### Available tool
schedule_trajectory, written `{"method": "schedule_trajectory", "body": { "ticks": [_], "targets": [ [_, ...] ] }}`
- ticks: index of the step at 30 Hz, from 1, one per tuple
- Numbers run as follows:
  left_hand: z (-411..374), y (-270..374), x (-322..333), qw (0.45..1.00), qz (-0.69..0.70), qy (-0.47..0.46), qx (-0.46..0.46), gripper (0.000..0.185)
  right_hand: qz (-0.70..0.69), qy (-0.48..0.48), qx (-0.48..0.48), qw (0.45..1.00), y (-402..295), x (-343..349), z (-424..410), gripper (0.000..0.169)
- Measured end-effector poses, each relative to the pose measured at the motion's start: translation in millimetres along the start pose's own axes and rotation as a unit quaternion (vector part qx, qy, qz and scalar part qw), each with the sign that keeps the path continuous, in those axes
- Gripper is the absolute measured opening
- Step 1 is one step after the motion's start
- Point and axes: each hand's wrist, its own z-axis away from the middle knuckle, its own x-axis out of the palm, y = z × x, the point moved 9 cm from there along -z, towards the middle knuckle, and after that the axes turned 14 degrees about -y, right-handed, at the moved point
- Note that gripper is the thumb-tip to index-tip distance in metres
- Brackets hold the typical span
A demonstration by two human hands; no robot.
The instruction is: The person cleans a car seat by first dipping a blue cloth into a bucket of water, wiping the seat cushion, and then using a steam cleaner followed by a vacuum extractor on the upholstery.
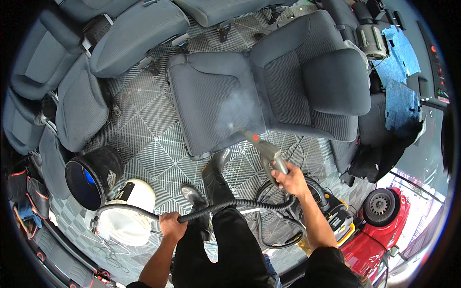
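Observation:
My right hand [292, 179] grips the handle of a grey steam gun [268, 151] with a red button. Its nozzle points at the cushion of a dark grey fabric car seat [205, 97], and a white cloud of steam [237, 108] spreads over the fabric there. The backrest [288, 90] and headrest [336, 81] lean away to the right. My left hand [173, 225] is closed around a black corrugated hose [212, 208], which crosses in front of my legs. Cables and more hose lie below my right hand.
A black bucket [94, 176] and a whitish tub [124, 230] stand on the slatted tile floor [144, 118] at left. More loose car seats [140, 36] line the left and back. A black and yellow machine [336, 219] stands at right, near a red vehicle [378, 241] with a spare wheel.

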Motion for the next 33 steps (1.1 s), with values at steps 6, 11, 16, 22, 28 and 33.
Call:
{"method": "schedule_trajectory", "body": {
  "ticks": [6, 11, 16, 22, 28, 33],
  "targets": [
    [-7, 5, -7, 1.0, 0.017, 0.004, -0.013, 0.027, 0.028, 0.011, -0.05, 0.998, -78, -18, -61, 0.047],
    [-13, 10, -15, 0.999, 0.037, 0.017, -0.03, 0.025, 0.049, 0.017, -0.09, 0.995, -132, -29, -119, 0.052],
    [-16, 12, -19, 0.998, 0.042, 0.039, -0.04, 0.025, 0.075, 0.027, -0.108, 0.991, -189, -26, -152, 0.046],
    [-17, 9, -17, 0.996, 0.047, 0.065, -0.045, 0.025, 0.07, 0.046, -0.15, 0.985, -234, -12, -157, 0.048],
    [-14, 10, -12, 0.996, 0.041, 0.072, -0.017, 0.024, 0.088, 0.015, -0.131, 0.987, -216, -6, -137, 0.048],
    [-9, 4, -9, 0.997, 0.043, 0.057, -0.007, 0.024, 0.078, 0.015, -0.118, 0.99, -164, -6, -111, 0.052]
  ]
}}
